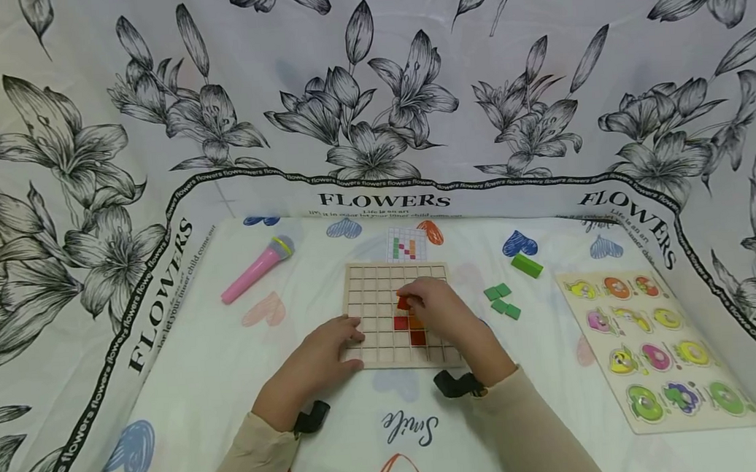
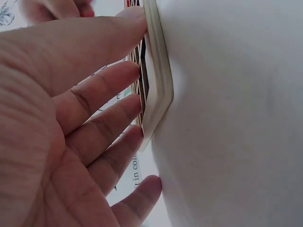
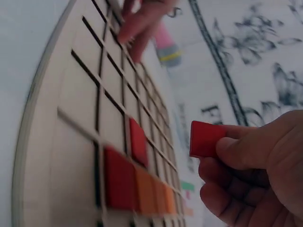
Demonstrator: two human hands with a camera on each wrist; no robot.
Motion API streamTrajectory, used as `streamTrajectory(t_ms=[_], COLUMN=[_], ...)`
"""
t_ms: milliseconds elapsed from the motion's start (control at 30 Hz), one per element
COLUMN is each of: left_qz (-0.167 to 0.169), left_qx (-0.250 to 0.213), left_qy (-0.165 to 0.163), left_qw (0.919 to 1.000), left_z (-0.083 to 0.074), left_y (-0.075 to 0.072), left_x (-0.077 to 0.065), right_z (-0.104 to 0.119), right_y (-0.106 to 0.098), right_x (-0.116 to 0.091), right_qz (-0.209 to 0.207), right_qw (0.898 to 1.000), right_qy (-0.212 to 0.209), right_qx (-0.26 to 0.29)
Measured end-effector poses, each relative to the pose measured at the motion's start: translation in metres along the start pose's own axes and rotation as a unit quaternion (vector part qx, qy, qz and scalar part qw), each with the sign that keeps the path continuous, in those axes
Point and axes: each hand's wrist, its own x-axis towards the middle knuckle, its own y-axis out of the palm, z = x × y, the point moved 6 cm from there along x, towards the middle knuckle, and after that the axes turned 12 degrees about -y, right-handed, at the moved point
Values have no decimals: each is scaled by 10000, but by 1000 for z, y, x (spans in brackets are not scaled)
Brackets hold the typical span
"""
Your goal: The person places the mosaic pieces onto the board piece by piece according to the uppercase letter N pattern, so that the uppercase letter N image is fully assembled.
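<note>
A wooden grid board (image 1: 370, 284) lies in the middle of the table in the head view. Between thumb and fingers, my right hand (image 1: 445, 312) pinches a red square tile (image 3: 204, 139), held just above the grid. Set in the squares below it are a red tile (image 1: 400, 324), an orange tile (image 1: 416, 322) and a second red tile (image 1: 418, 338). My left hand (image 1: 321, 357) rests at the board's left side. In the left wrist view its thumb and extended fingers touch the board's edge (image 2: 161, 71).
Beyond the board lies a pattern card (image 1: 407, 245) with coloured squares. To the right are several loose green tiles (image 1: 498, 306), a green block (image 1: 526, 265) and a fruit puzzle board (image 1: 636, 335). A pink toy microphone (image 1: 255, 274) lies at the left.
</note>
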Motion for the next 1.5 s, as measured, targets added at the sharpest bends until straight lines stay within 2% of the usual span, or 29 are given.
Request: streamTrajectory(t_ms=[133, 300, 700, 1067, 1167, 1300, 1400, 1500], left_qz=[21, 27, 54, 89, 111, 132, 102, 64], left_qx=[29, 56, 133, 128, 124, 86, 101, 130], left_qy=[-59, 37, -16, -58, -127, -156, -159, -158], left_qw=[10000, 10000, 9999, 9999, 9998, 9998, 9998, 9998], left_z=[-1, -3, -6, -4, -3, -2, 0, 2], left_y=[4, 6, 4, 5, 5, 5, 5, 4], left_x=[1, 1, 3, 3, 3, 2, 2, 1], right_z=[0, -7, -4, -4, -8, -19, -36, -63], right_y=[22, 32, 35, 41, 35, 14, -10, -34], right_x=[25, 38, 30, 29, 25, 13, -6, -32], right_qz=[214, 141, 466, 435, 268, -136, -498, -823], right_qw=[9997, 9995, 9979, 9958, 9964, 9970, 9957, 9908], right_qy=[51, 263, 437, 393, 377, 452, 616, 982], right_qx=[94, -79, -121, -707, -715, -608, -472, -433])
